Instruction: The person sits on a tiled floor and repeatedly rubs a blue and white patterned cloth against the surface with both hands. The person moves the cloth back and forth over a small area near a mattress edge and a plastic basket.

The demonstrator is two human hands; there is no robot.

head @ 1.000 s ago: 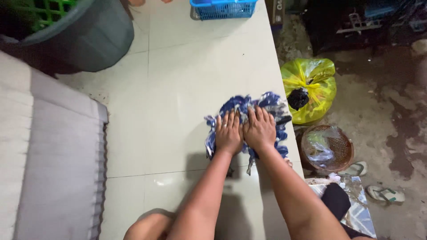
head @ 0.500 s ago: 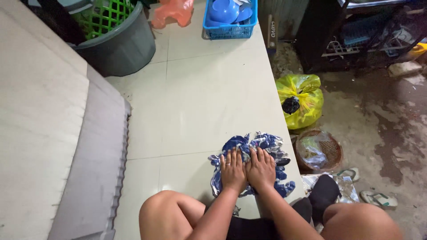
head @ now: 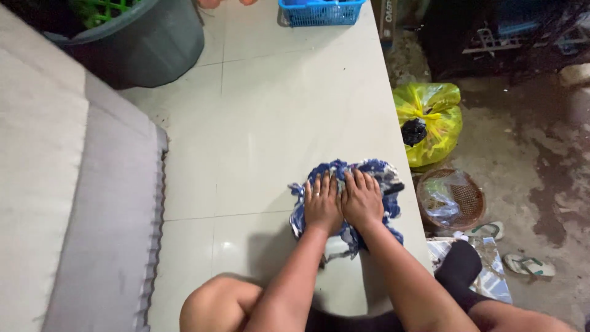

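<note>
Directly under both palms lies a bunched blue-and-white patterned cloth (head: 381,178), on the pale tiled floor (head: 270,123) near that floor's right edge. The left hand (head: 322,203) and the right hand (head: 362,200) sit side by side, touching along the thumbs, fingers extended flat and pointing away from the body. Neither hand is clenched; both press down on the cloth with open palms rather than gripping it. This flat, paired placement spreads load across the bundle and pins it against the hard tile, so the fabric cannot slide. Cloth edges spill out on all sides of the hands, most on the right.

Right of the right hand, below the floor's edge, a brown woven basket (head: 470,197) holds clear plastic, and sandals (head: 528,265) lie on the rough ground. Beyond the basket stands a tied yellow plastic bag (head: 430,104). Left of the left hand, well apart, runs a grey ridged panel (head: 110,233). Far ahead of the fingertips stand a dark grey tub (head: 153,43) and a blue plastic basket (head: 319,12).
</note>
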